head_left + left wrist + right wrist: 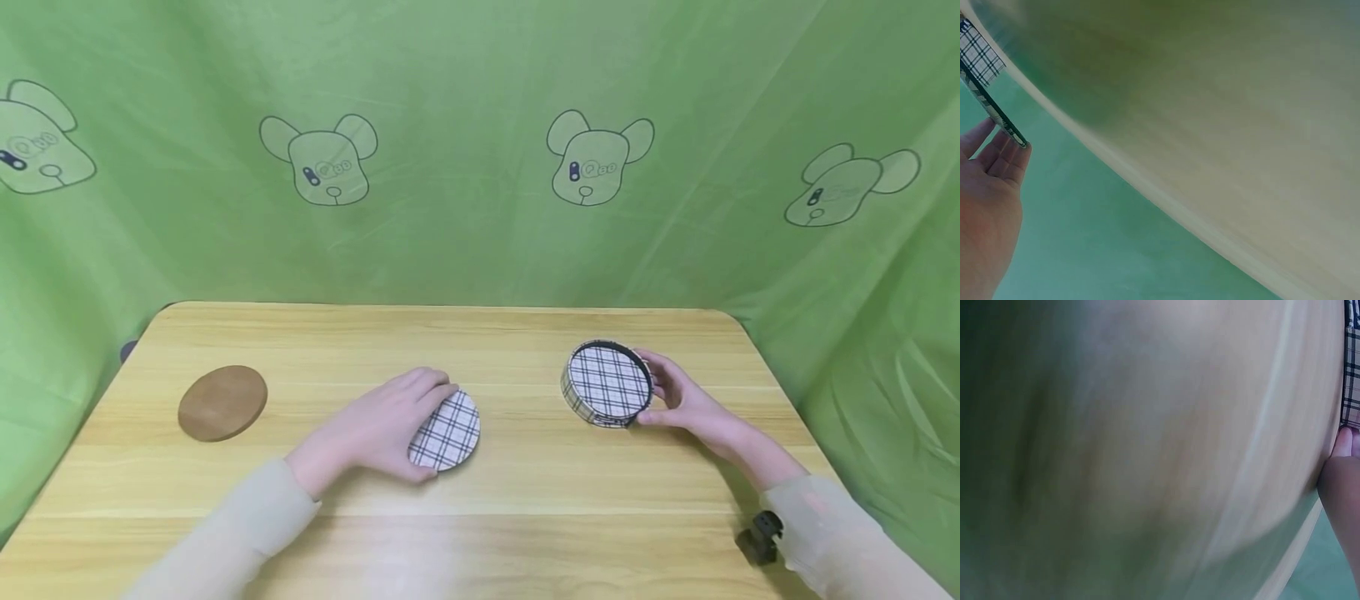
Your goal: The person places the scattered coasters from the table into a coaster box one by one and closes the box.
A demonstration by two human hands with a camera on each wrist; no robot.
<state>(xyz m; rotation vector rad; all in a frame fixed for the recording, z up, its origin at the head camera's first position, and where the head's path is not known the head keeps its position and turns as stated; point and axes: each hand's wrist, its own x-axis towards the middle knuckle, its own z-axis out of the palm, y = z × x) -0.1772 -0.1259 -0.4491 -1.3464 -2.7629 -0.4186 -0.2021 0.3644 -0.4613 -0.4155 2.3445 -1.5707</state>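
Note:
My left hand [393,421] grips a round plaid coaster [447,432] by its edge near the middle of the table, fingers at the far side and thumb at the near side. In the left wrist view, fingertips touch the dark rim of a thin plaid piece. On the right, my right hand [686,408] holds a round plaid holder [581,402] by its right side, thumb in front and fingers behind. Inside the holder's dark rim shows a white-and-dark plaid surface; whether that is a coaster or the bottom cannot be told. Far left lies a brown round coaster [222,403], flat and untouched.
All these things are on a light wooden table [517,533] with rounded far corners. A green curtain [465,242] printed with bear heads hangs behind and along both sides. A small black device [761,537] sits at the right wrist.

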